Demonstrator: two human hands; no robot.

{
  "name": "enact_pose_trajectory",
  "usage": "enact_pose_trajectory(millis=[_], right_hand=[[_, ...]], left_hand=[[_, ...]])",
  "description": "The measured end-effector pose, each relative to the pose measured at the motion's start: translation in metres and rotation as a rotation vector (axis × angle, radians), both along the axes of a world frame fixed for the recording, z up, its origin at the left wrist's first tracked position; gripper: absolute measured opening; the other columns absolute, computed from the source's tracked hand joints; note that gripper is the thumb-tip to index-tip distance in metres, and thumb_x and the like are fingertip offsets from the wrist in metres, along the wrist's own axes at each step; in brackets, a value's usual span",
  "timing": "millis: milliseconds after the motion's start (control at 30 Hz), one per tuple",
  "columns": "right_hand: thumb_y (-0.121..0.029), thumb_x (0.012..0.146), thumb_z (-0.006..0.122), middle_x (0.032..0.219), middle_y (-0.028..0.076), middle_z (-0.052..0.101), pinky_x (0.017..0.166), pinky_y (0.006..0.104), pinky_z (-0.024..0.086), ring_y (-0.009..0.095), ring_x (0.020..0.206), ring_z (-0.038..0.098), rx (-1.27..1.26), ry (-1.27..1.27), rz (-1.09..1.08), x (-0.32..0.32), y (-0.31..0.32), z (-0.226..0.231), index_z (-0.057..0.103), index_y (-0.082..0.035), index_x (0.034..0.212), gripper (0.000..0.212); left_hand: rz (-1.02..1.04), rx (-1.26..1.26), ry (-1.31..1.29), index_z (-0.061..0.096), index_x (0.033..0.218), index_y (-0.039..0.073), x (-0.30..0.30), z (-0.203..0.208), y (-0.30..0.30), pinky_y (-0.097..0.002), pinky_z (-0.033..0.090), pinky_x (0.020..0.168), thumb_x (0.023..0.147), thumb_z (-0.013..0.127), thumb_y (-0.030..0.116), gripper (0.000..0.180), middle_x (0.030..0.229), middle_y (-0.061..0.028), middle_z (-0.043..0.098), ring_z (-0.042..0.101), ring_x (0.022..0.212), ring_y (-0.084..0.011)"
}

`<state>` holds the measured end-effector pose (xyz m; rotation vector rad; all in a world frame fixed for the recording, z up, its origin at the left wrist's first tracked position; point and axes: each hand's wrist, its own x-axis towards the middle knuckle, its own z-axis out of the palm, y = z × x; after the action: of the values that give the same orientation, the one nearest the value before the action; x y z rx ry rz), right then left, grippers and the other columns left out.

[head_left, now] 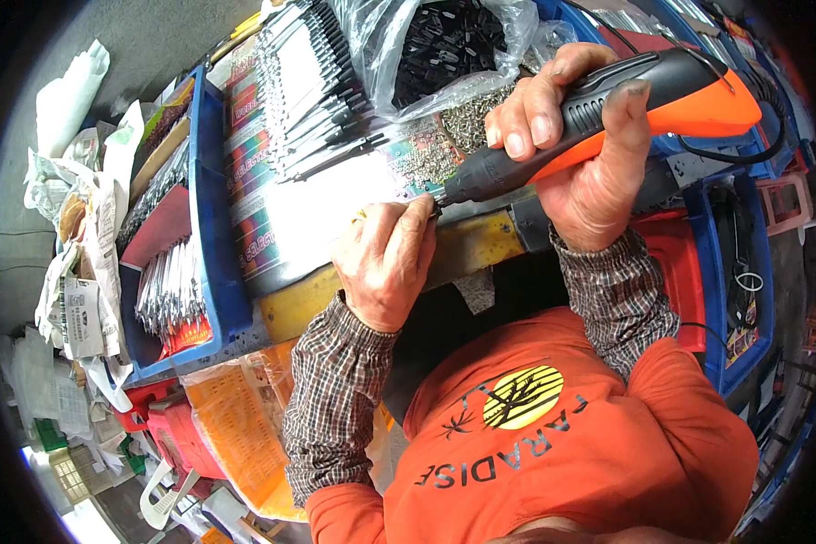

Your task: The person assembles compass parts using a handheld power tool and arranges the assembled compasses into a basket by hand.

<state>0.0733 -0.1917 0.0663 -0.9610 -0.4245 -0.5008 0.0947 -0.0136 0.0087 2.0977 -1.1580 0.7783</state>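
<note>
My right hand (pixel 594 195) is wrapped around the handle of a black-and-orange power driver (pixel 586 113), thumb on the near side, fingers over the far side. The driver lies aslant above the tabletop (pixel 476 243), its narrow black nose directed down and to the left. My left hand (pixel 381 258) is at the nose, near the front edge, with thumb and fingers pinched on a small dark piece (pixel 437 208). The fingertips and the nose cover most of this piece; its shape, and the seating of the bit against it, cannot be determined.

Beyond the nose lie small metal parts (pixel 426 161), too fine to identify singly. Behind them, a clear plastic bag (pixel 378 63) contains black pieces (pixel 453 45); the frame's upper edge cuts off the bag. To the left of the bag, slender dark-tipped rods (pixel 308 91) are laid side by side. Glare washes out the surface between these rods and my left hand.

A blue bin (pixel 216 181) stands at the left. The driver's cord (pixel 782 127) loops at the right; its far end cannot be traced.
</note>
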Motion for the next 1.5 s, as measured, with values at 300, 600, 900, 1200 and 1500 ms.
enact_pose_trajectory(millis=[300, 600, 900, 1200, 1500], right_hand=[[-0.054, 0.083, 0.046, 0.062, 0.000, 0.045, 0.062, 0.0313, 0.040, 0.014, 0.058, 0.047, 0.007, -0.005, -0.022, 0.001, -0.005, 0.001, 0.048, -0.010, 0.096, 0.046], [-0.053, 0.083, 0.047, 0.062, 0.000, 0.046, 0.062, 0.0310, 0.039, 0.014, 0.058, 0.047, 0.010, -0.001, -0.022, -0.002, -0.008, -0.003, 0.049, -0.010, 0.096, 0.045], [-0.052, 0.083, 0.049, 0.062, 0.000, 0.046, 0.063, 0.0313, 0.039, 0.013, 0.058, 0.047, 0.005, 0.003, -0.034, -0.003, -0.008, -0.004, 0.049, -0.009, 0.094, 0.044], [-0.052, 0.084, 0.047, 0.064, 0.001, 0.046, 0.064, 0.0326, 0.039, 0.014, 0.059, 0.047, -0.025, -0.012, -0.086, -0.005, -0.007, -0.001, 0.049, -0.010, 0.095, 0.043], [-0.053, 0.083, 0.047, 0.064, 0.002, 0.046, 0.063, 0.0338, 0.040, 0.015, 0.059, 0.048, -0.122, -0.067, -0.052, -0.013, -0.003, 0.005, 0.047, -0.008, 0.097, 0.047]], left_hand=[[0.011, 0.027, -0.051, 0.061, 0.089, 0.005, 0.002, -0.002, -0.001, -0.0289, 0.041, 0.051, 0.061, 0.066, -0.001, 0.028, 0.070, -0.0042, 0.051, 0.052, 0.059, -0.0174], [-0.002, 0.042, -0.012, 0.060, 0.089, 0.004, 0.001, -0.002, 0.000, -0.0287, 0.042, 0.051, 0.060, 0.064, -0.003, 0.031, 0.070, -0.0043, 0.050, 0.052, 0.059, -0.0172], [0.011, 0.052, -0.057, 0.059, 0.087, 0.005, 0.003, -0.003, 0.000, -0.0283, 0.041, 0.050, 0.063, 0.064, 0.000, 0.025, 0.068, -0.0038, 0.050, 0.050, 0.057, -0.0168], [0.058, 0.084, 0.056, 0.058, 0.087, 0.005, 0.000, 0.001, 0.001, -0.0310, 0.042, 0.054, 0.065, 0.063, 0.000, 0.023, 0.071, -0.0062, 0.051, 0.051, 0.060, -0.0216], [0.068, -0.106, 0.414, 0.056, 0.091, 0.002, -0.025, 0.015, 0.014, -0.0311, 0.043, 0.056, 0.071, 0.060, -0.003, 0.021, 0.075, -0.0116, 0.054, 0.054, 0.062, -0.0263]])
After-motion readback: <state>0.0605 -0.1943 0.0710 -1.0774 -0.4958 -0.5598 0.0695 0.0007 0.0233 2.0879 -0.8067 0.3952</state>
